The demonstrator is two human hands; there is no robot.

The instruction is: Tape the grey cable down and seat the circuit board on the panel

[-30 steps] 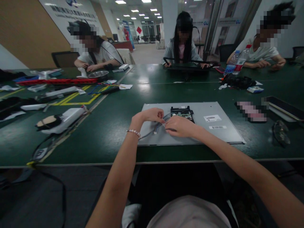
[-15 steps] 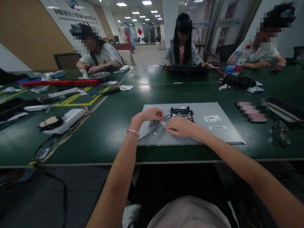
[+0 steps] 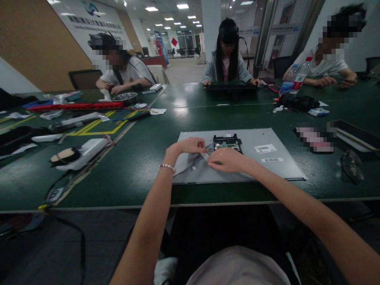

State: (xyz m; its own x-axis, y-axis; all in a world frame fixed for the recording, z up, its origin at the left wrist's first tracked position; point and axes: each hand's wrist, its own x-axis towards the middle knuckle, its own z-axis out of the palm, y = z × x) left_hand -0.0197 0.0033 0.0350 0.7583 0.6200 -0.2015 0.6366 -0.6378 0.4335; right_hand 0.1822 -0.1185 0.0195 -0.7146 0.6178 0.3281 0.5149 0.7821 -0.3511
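Observation:
A flat grey display panel (image 3: 285, 166) lies on the table before me, back side up. A green circuit board (image 3: 227, 146) in a black bracket sits near its middle. A short pale strip (image 3: 204, 156), perhaps tape or flat cable, runs between my hands. My left hand (image 3: 192, 145) pinches its upper end, thumb and finger closed. My right hand (image 3: 227, 159) grips its lower end with curled fingers; a small dark piece shows by that palm. Thin grey cables (image 3: 194, 163) lie on the panel beneath my hands.
Two phones (image 3: 314, 139) (image 3: 353, 135) and eyeglasses (image 3: 352, 166) lie right of the panel. Two bottles (image 3: 302, 75) (image 3: 287, 81) stand farther back. A white power strip (image 3: 86, 152) and cables lie left. Three people sit opposite, one behind a dark screen (image 3: 231, 88).
My left hand has shifted slightly right, its fingers closer to my right hand, and less of the pale strip shows. My right hand stays nearly still.

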